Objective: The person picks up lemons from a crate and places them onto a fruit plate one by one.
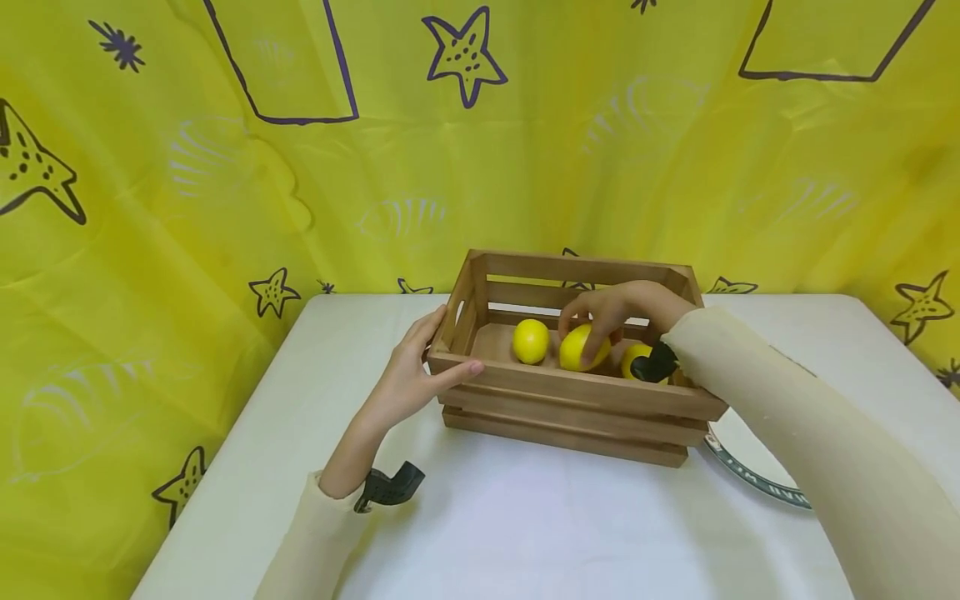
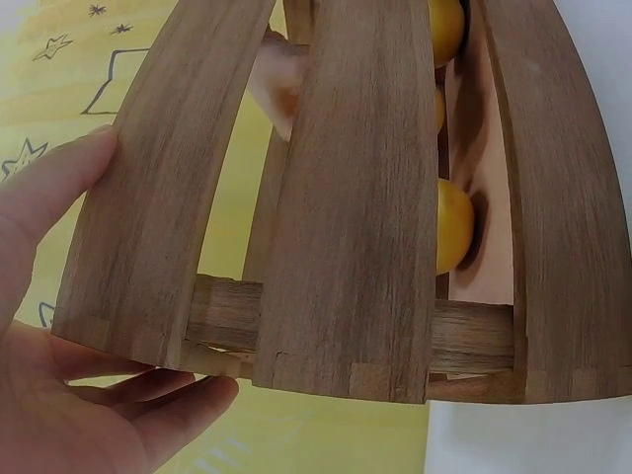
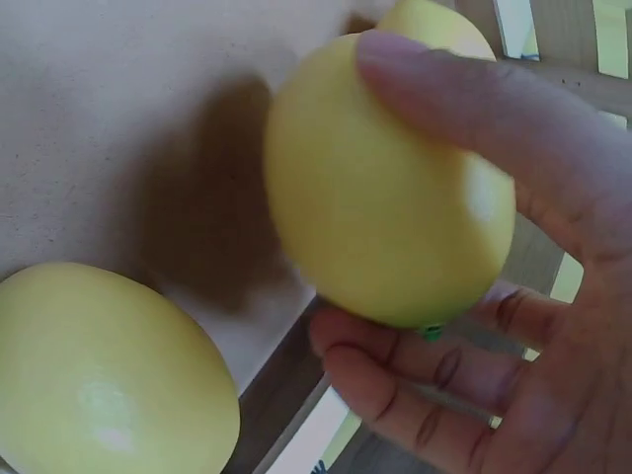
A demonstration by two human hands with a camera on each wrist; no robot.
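A slatted wooden crate [image 1: 570,392] stands on the white table. Inside it my right hand [image 1: 611,310] holds a yellow lemon [image 3: 380,188], thumb on one side and fingers on the other; a small green tip shows on the fruit. Another lemon [image 1: 531,342] lies on the crate floor to its left. A third lemon [image 1: 628,357] lies to the right, partly hidden by the black wrist mount. My left hand [image 1: 408,375] grips the crate's near left corner, its thumb on the front top slat and its fingers against the left end.
A white plate with a green lettered rim [image 1: 757,482] sits right of the crate, partly under my right sleeve. Behind the table [image 1: 525,533] hangs a yellow curtain [image 1: 525,167] with drawn stars and fish.
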